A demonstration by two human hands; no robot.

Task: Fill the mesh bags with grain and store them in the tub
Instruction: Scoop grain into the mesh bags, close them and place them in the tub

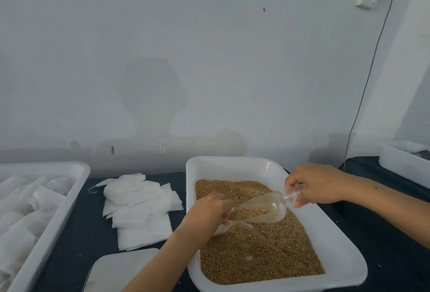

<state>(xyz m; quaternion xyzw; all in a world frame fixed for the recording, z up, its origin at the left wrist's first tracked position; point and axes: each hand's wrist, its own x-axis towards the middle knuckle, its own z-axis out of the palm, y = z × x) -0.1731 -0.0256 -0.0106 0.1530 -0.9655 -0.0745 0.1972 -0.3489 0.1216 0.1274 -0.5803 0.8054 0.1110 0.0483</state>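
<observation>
Grain: loose golden-brown wheat-like grain (260, 254) fills the white rectangular plastic bin (344, 266) in front of me; it will pour freely and scatter if I tip too fast.
Mesh bag: one thin white mesh bag (223, 227) sits low over the grain at the scoop's mouth, mostly hidden behind my left hand. I judge it limp, very light and easy to collapse, so the rim of its opening is the place to hold.
Left hand: my left hand (207, 212) has its fingers curled round the bag's mouth, pinching it against the scoop's lip.
Scoop: clear plastic scoop (258, 210), part full of grain, tilted down toward the bag. It looks rigid and smooth, probably slick; the handle is the safe hold.
Right hand: my right hand (314, 184) grips the scoop's handle, fingers wrapped round it.
Spare bags: loose pile of flat empty white mesh bags (139, 208) lies on the dark surface (76, 240) just left of the bin.
Tub: large white plastic tub (58, 217) at far left holds many pale filled bags lying in rows.
Other: flat white lid-like panel (121, 270) near the bottom edge; another white tray (402, 163) at far right, contents unclear.
</observation>
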